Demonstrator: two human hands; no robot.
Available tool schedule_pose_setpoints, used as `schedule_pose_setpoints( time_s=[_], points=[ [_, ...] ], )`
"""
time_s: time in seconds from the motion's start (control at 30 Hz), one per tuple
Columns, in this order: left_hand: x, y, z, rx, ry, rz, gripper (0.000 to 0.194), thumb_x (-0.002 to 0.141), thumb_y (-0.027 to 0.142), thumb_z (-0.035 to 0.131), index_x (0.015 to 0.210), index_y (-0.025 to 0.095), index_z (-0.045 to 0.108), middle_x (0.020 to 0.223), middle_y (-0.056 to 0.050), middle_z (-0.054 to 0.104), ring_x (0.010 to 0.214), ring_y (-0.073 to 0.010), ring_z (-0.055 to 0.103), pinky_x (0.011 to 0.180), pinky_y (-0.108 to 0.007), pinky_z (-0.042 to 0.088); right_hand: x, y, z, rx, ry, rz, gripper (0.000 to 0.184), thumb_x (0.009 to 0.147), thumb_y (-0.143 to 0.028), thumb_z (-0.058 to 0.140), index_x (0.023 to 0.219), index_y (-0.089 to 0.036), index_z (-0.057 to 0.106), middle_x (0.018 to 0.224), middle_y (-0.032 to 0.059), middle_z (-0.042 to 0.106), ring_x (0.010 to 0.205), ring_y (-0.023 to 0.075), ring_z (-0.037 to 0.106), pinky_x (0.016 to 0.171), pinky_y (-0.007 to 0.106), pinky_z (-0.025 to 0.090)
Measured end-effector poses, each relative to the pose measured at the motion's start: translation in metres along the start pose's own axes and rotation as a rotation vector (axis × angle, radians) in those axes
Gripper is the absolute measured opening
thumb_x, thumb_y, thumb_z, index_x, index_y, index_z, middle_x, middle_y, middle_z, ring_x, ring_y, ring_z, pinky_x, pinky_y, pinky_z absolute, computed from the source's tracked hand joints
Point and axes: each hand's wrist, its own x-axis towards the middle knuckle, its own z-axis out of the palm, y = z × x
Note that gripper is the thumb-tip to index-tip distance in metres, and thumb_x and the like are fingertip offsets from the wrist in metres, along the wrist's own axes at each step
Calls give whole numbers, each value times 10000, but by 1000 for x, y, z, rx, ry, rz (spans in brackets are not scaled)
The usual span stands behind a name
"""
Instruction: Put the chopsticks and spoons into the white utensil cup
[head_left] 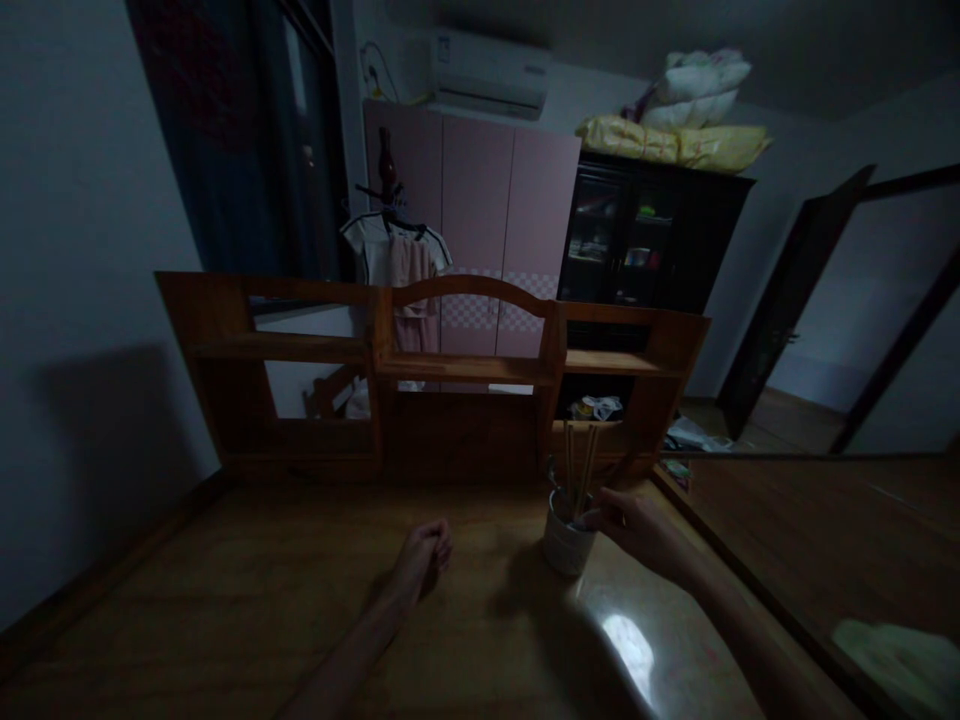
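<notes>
A pale cup [568, 540] stands upright on the wooden desktop, right of centre. Several chopsticks [580, 468] rise out of it, along with what looks like a spoon handle [553, 472] at its left side. My right hand [628, 520] is at the cup's right rim, thumb and fingers pinched together. What lies between those fingertips is too dark to make out. My left hand [429, 552] rests on the desktop to the left of the cup, its fingers curled into a loose fist. Nothing shows in it.
A wooden shelf unit [461, 369] runs along the desk's back edge, behind the cup. Light glares off the desktop [480, 650] near my right forearm. A raised edge bounds the desk on the right, with a pale cloth [896, 655] beyond it. The room is dim.
</notes>
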Motion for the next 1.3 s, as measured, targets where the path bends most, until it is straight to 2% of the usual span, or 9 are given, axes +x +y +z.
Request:
schedule_pose_setpoints(
  time_s=[0.3, 0.53, 0.73, 0.9, 1.0, 1.07, 1.13, 1.2, 1.3],
  points=[
    [5, -5, -4, -28, -11, 5, 149, 537, 103, 478, 468, 194, 383, 393, 82, 327, 334, -52, 264, 376, -181, 176, 5, 2, 2, 18, -71, -10, 284, 921, -402, 491, 789, -178, 605, 650, -18, 560, 580, 117, 473, 526, 223, 306],
    [7, -10, -6, -49, -21, 11, 124, 517, 106, 472, 454, 190, 407, 388, 69, 358, 333, -58, 294, 362, -183, 194, 8, 0, 1, -27, -142, 23, 318, 915, -405, 484, 768, -162, 628, 688, 14, 605, 617, 137, 519, 561, 228, 344],
    [9, -12, -8, -57, -15, 20, 109, 496, 115, 491, 452, 190, 425, 387, 72, 363, 329, -56, 297, 355, -189, 194, 10, 1, 4, -37, -212, 1, 295, 904, -369, 495, 732, -161, 613, 668, 10, 592, 612, 136, 519, 545, 227, 319],
    [8, -12, -8, -58, -13, 22, 104, 500, 127, 501, 455, 191, 432, 385, 74, 361, 332, -56, 296, 359, -187, 189, 7, -1, 3, -62, -211, -11, 335, 919, -373, 478, 699, -153, 604, 624, -2, 556, 575, 119, 484, 514, 226, 284],
    [8, -12, -8, -64, -17, 18, 99, 499, 126, 494, 459, 191, 431, 390, 75, 362, 334, -56, 298, 359, -186, 184, 7, -2, 3, -59, -199, -11, 320, 922, -370, 485, 729, -156, 624, 640, 2, 585, 581, 122, 510, 517, 221, 314],
    [8, -12, -7, -67, -18, 20, 103, 500, 124, 490, 457, 192, 424, 394, 74, 361, 338, -56, 300, 361, -186, 183, 7, -7, -1, -66, -143, -27, 290, 928, -356, 481, 784, -164, 645, 676, 12, 618, 598, 131, 543, 534, 222, 359],
    [8, -13, -8, -67, -17, 24, 106, 500, 123, 489, 452, 190, 422, 394, 73, 358, 339, -54, 296, 362, -187, 185, 5, -21, -9, -98, -5, -45, 262, 936, -340, 471, 858, -175, 658, 708, 21, 641, 606, 139, 569, 548, 229, 403],
    [8, -13, -8, -62, -15, 26, 100, 499, 123, 490, 453, 188, 429, 394, 73, 359, 339, -53, 294, 363, -188, 189, -2, -45, -24, -167, 214, -87, 228, 938, -324, 477, 955, -190, 660, 779, 37, 660, 649, 151, 599, 581, 244, 449],
    [8, -14, -9, -55, -17, 20, 90, 495, 125, 490, 460, 189, 437, 391, 74, 359, 336, -54, 293, 363, -191, 193, -28, -91, -52, -342, 585, -292, 248, 891, -280, 572, 1126, -239, 640, 1048, 76, 640, 875, 191, 631, 748, 297, 507]
  ],
)
